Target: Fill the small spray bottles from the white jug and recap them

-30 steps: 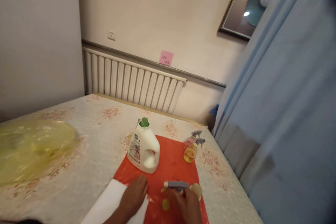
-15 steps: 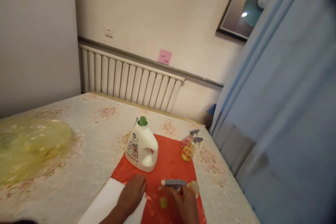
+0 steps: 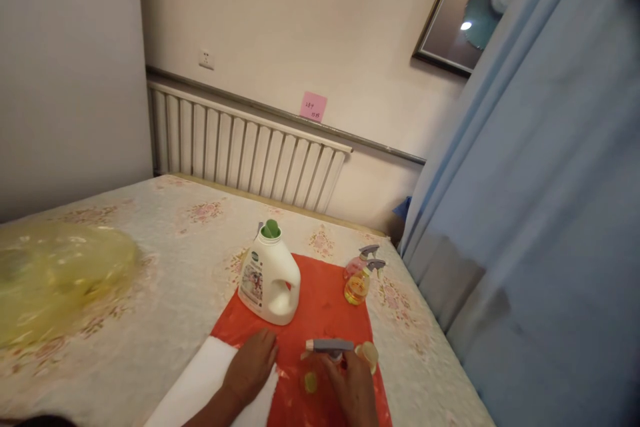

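My right hand (image 3: pixel 353 383) is closed on a grey spray trigger head (image 3: pixel 330 345) with a pale nozzle tip pointing left. What lies below the trigger head is mostly covered by the fingers. Just to its right is a pale yellowish round thing (image 3: pixel 369 355), partly behind the hand. A small yellow-green piece (image 3: pixel 311 383) lies on the red sheet (image 3: pixel 320 293) between my hands. My left hand (image 3: pixel 254 361) rests at the border of a white cloth or paper (image 3: pixel 193 380) and the red sheet, fingers curled downward and together; anything under them is hidden.
A white detergent jug (image 3: pixel 270 280) with a green top stands on the red sheet. Two small spray bottles, one yellow (image 3: pixel 357 288) and one pink (image 3: pixel 354 267), stand at the right. A yellow plastic bag (image 3: pixel 65 280) lies left on the flowered bedcover (image 3: pixel 165 260). A blue curtain (image 3: pixel 540 180) hangs right.
The view has shifted very slightly. Both hands keep their places, and the trigger head stays in my right hand.
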### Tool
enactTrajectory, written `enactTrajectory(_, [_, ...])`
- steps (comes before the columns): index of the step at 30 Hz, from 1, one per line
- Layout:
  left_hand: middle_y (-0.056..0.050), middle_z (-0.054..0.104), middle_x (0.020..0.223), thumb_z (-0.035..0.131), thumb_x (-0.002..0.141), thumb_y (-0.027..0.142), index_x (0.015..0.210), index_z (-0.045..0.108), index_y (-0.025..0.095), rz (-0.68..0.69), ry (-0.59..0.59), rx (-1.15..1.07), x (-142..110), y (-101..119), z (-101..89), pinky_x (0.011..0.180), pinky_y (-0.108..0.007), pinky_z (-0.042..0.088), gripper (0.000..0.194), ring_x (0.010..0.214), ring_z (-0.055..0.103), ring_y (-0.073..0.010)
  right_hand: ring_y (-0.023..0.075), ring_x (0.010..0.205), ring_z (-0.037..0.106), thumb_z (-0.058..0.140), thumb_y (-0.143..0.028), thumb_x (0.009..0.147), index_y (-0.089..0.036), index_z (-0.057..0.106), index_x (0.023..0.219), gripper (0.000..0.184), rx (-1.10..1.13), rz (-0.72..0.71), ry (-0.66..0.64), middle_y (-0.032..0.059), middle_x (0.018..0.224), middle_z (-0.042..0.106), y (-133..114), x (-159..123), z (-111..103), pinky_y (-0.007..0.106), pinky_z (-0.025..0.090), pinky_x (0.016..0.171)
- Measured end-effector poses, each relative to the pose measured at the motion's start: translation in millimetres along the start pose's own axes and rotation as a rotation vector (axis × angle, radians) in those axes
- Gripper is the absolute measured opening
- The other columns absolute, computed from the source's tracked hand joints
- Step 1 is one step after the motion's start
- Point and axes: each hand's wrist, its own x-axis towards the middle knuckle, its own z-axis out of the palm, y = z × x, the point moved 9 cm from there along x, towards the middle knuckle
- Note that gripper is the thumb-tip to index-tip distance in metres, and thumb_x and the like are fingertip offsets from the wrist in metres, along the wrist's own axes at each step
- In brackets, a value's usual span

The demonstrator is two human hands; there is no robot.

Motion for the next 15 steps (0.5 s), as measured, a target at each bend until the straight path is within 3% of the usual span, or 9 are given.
enactTrajectory(15, [-0.007, 0.064, 0.094, 0.033, 0.098, 0.027, 0.094, 0.058, 0.02, -0.024, -0.033, 0.004, 1.1, 1.9, -2.6, 0.082, -0.035, 0.045, 0.026, 0.086, 0.061, -0.0231, 0.0222, 0.075, 0.068, 0.056, -0.044, 0.087, -0.018, 0.069, 0.083, 0.029, -0.021, -0.019, 0.014, 0.0075, 0.081, 0.075, 2.6, -0.2, 0.0, 0.026, 0.044, 0.065])
